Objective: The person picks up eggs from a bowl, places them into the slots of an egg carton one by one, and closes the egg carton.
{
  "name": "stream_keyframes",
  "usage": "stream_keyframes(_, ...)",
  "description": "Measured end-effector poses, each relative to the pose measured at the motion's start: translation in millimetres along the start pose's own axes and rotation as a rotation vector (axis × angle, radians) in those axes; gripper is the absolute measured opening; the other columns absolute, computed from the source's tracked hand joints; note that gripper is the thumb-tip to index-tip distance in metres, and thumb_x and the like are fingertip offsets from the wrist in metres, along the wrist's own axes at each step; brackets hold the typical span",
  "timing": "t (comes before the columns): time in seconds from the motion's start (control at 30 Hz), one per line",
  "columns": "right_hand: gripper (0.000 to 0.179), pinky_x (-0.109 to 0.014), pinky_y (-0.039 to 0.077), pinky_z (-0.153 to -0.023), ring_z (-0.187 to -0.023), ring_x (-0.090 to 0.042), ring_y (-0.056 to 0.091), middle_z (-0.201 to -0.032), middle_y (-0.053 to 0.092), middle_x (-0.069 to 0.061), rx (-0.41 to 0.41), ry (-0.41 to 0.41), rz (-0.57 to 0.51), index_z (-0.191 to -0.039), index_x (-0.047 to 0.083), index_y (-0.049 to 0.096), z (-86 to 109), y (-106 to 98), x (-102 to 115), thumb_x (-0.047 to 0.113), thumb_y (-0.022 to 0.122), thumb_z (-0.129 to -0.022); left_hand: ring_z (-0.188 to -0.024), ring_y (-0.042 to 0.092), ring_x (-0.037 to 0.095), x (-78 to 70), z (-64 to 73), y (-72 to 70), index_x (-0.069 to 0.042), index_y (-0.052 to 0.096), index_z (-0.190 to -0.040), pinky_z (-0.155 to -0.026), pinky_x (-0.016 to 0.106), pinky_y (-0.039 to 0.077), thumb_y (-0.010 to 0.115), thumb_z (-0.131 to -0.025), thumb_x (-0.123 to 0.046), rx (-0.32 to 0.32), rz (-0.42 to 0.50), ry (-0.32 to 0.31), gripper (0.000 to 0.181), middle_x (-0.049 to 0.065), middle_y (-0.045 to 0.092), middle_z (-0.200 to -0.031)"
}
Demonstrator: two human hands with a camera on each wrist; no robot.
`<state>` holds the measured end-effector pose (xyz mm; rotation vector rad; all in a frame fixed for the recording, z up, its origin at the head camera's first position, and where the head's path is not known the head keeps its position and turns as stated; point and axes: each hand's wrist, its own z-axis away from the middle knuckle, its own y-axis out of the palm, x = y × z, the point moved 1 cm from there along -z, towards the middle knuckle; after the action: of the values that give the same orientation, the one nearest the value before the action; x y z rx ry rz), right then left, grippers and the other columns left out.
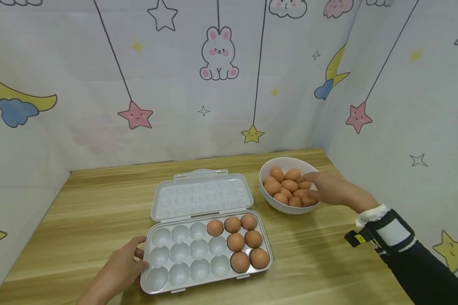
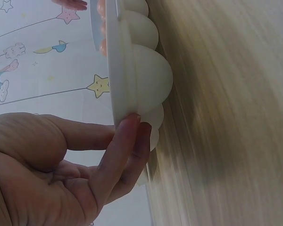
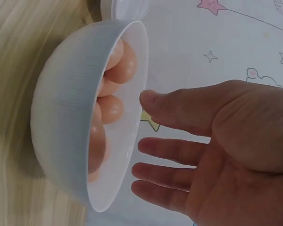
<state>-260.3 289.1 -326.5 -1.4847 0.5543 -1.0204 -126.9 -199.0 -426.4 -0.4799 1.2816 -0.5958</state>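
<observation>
A grey plastic egg tray lies unfolded on the table, its clear-dimpled lid laid back behind it. Several brown eggs fill cups at its right end; the cups on the left hold none. My left hand pinches the tray's left edge, thumb and fingers on the rim and underside in the left wrist view. At the right side of a white bowl, my right hand reaches over the rim above several brown eggs. Its fingers are spread and hold nothing in the right wrist view.
The wood-grain table ends at a patterned cloth hung behind and on both sides. The bowl stands just right of the lid, near the back. A black band with a small device wraps my right forearm.
</observation>
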Motion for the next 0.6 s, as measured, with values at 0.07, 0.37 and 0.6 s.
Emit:
stream_keyframes(0.07,0.043,-0.048,0.046,-0.091,-0.111,-0.037,0.055,-0.121,0.059,-0.021,0.028,0.021,-0.011,-0.13,-0.004,0.055,-2.0,4.9,-5.4,0.006,0.062,-0.089,-0.069,0.061,0.022,0.3,0.1,0.5,0.014,0.038,-0.134,-0.051,0.03,0.054,0.062,-0.078,0.011,-0.002,0.003,0.001,0.061,0.014,0.061,-0.089)
stream_keyframes(0.37,0.008,-0.026,0.034,-0.059,-0.067,-0.013,0.043,-0.072,0.044,0.001,0.121,0.0,-0.036,-0.093,0.006,0.06,-11.1,18.3,-17.8,0.003,0.061,-0.086,-0.069,0.062,0.022,0.3,0.6,1.1,0.015,0.038,-0.134,-0.051,0.029,0.054,0.063,-0.078,0.011,-0.018,-0.011,0.01,0.061,0.013,0.062,-0.088)
stream_keyframes(0.6,0.01,-0.026,0.033,-0.06,-0.065,-0.012,0.042,-0.07,0.042,0.002,0.159,0.024,-0.075,-0.095,0.006,0.061,-14.7,23.1,-20.2,0.003,0.061,-0.086,-0.069,0.062,0.022,1.5,1.0,0.3,0.014,0.038,-0.134,-0.051,0.03,0.054,0.062,-0.078,0.011,-0.019,-0.004,0.003,0.061,0.013,0.062,-0.088)
